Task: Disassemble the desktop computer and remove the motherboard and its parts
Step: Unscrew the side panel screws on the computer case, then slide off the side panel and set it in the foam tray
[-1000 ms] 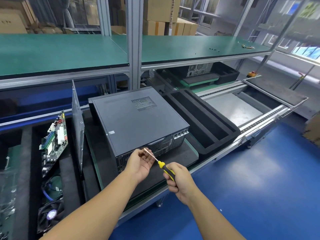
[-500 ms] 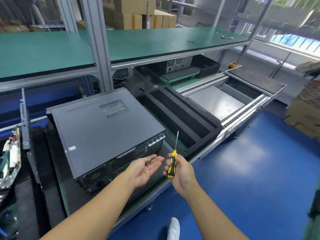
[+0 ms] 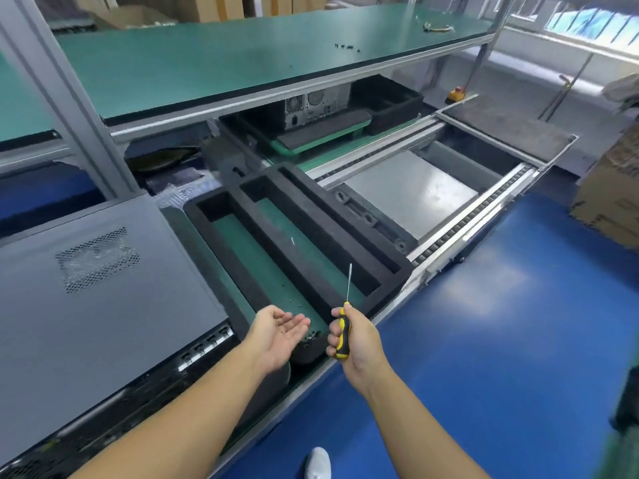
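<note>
The grey desktop computer case [image 3: 90,292] lies on its side at the left, cover on, with a perforated vent on top. My left hand [image 3: 280,331] is held palm up with relaxed fingers over the near end of the black foam tray [image 3: 304,243]; a tiny dark speck sits on the palm. My right hand [image 3: 349,337] grips the yellow-and-black screwdriver [image 3: 342,335] by its handle, shaft pointing up. A few small dark screws lie in the tray's near left compartment.
A conveyor line with a metal plate [image 3: 411,191] runs to the right of the tray. A green shelf [image 3: 242,53] overhangs the bench, with small screws on it. Another computer [image 3: 314,107] sits farther back. Blue floor and cardboard boxes are at the right.
My view has swung right, from the computer toward the foam tray. My left hand let go of the screwdriver tip and opened palm up over the tray. The screwdriver now stands upright.
</note>
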`<state>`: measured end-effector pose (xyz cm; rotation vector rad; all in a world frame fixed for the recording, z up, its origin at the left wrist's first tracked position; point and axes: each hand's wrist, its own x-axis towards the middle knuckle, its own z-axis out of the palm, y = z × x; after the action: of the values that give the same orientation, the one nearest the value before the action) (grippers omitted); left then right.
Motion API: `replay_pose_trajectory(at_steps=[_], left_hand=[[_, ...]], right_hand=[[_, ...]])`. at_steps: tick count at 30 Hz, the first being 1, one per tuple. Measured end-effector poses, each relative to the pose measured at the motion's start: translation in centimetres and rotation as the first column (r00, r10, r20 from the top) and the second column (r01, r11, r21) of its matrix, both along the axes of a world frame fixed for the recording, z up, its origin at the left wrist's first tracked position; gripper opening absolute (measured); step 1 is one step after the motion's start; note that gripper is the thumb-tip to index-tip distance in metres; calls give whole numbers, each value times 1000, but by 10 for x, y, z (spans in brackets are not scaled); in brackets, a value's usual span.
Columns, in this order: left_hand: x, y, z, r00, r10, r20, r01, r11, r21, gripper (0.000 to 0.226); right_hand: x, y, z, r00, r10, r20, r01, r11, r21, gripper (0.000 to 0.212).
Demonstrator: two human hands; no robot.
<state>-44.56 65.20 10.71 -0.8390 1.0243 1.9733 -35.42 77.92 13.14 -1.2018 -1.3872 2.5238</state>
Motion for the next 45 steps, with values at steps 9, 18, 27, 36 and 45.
replay_pose_trajectory(at_steps=[9,18,27,36,45], left_hand=[[-37,44,-29,997,-32,73,47,977,-207,54],[-59,38,0,914,-187,-361,13,901,-434,26],[-56,-44,71,454,-675,-581,-252,528,-811,29],[-44,-145,62,397,-870,-293,-393,128,-911,30],[-36,-162,48,326,-907,-267,-405,122,-906,39]], right_hand=[[-37,57,-16,997,57,56,-55,998,-32,23],[-71,32,-10,947,318,46,-321,944,78,21],[-110,-67,-36,712,663,233,-702,658,273,18],[-124,-116,-51,596,704,386,-785,411,463,37],[-114,-108,-53,596,724,347,-768,388,510,45]])
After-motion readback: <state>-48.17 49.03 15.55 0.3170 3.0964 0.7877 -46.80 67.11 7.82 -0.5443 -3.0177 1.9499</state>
